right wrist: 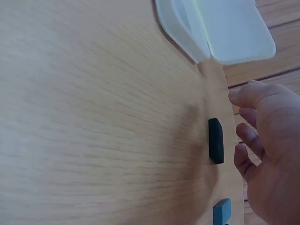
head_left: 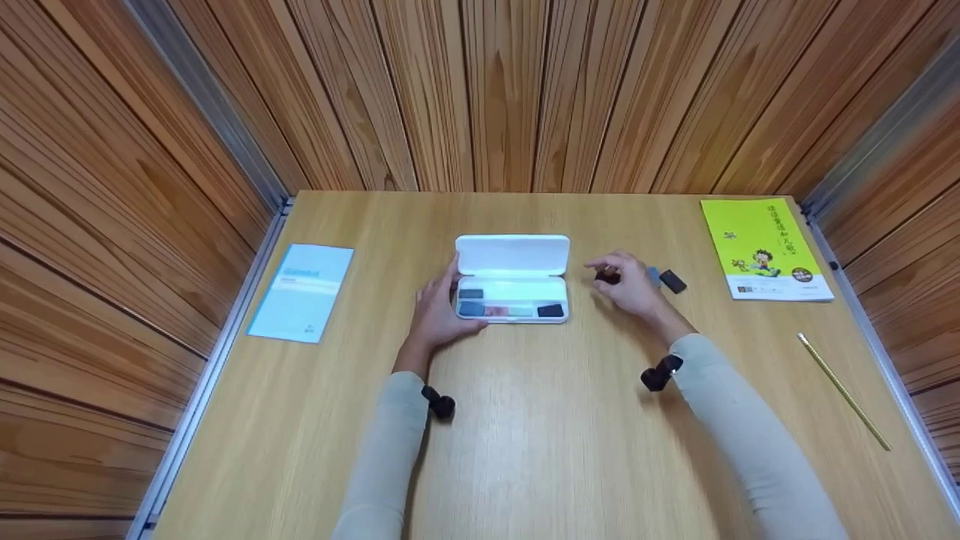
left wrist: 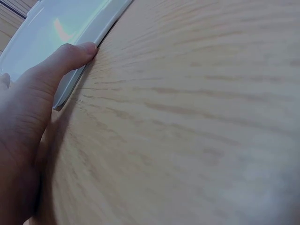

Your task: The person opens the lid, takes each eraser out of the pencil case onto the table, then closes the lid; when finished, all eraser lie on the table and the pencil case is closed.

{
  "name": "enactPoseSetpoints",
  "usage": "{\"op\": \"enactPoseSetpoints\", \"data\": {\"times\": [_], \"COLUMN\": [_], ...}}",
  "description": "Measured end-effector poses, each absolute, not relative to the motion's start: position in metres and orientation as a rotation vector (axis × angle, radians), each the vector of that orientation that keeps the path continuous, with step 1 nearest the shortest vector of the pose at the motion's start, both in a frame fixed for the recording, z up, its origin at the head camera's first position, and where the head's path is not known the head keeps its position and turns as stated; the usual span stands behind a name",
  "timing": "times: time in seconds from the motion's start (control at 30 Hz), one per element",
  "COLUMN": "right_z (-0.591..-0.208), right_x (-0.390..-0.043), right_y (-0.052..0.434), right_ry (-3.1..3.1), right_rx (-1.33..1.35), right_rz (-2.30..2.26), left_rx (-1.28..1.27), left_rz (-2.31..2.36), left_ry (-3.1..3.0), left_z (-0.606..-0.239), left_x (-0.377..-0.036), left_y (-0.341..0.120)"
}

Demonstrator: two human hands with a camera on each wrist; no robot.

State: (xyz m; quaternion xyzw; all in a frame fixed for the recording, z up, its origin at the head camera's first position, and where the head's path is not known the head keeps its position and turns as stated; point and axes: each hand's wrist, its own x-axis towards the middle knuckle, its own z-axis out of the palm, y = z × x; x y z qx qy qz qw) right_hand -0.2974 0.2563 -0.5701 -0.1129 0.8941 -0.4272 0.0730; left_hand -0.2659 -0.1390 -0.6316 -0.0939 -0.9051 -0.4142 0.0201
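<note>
White case (head_left: 512, 279), lid open, is steadied mid-table by left hand (head_left: 437, 311), fingers straight along its left edge. Right hand (head_left: 626, 283), fingers loosely curled, nothing gripped, hovers over black eraser (right wrist: 215, 140) just right of case. Eraser is judged small, light, rubbery; best pinched by long sides. Free table (head_left: 540, 420) is seen all round; blue eraser (right wrist: 221, 211) lies near.

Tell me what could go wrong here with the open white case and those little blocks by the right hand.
The right hand hovers over a black block without gripping it; a hurried pinch might flick it into the blue block nearby. The left hand only rests against the white case, so a bump could slide it.
</note>
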Motion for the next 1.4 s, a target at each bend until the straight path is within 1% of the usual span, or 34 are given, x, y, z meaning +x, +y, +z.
{"op": "enactPoseSetpoints", "data": {"times": [0.37,0.8,1.4], "right_z": [-0.563,-0.565,-0.570], "right_x": [-0.291,-0.284,-0.289], "right_y": [0.228,0.182,0.128], "right_ry": [2.668,2.601,2.489], "right_rx": [-0.423,-0.539,-0.602], "right_rz": [-1.215,-1.289,-1.359], "left_rx": [-0.300,-0.308,-0.254], "left_rz": [-1.322,-1.354,-1.361], "left_ry": [-2.795,-2.806,-2.822], "left_z": [-0.632,-0.632,-0.631], "left_x": [-0.266,-0.269,-0.268], "left_y": [-0.139,-0.142,-0.141]}}
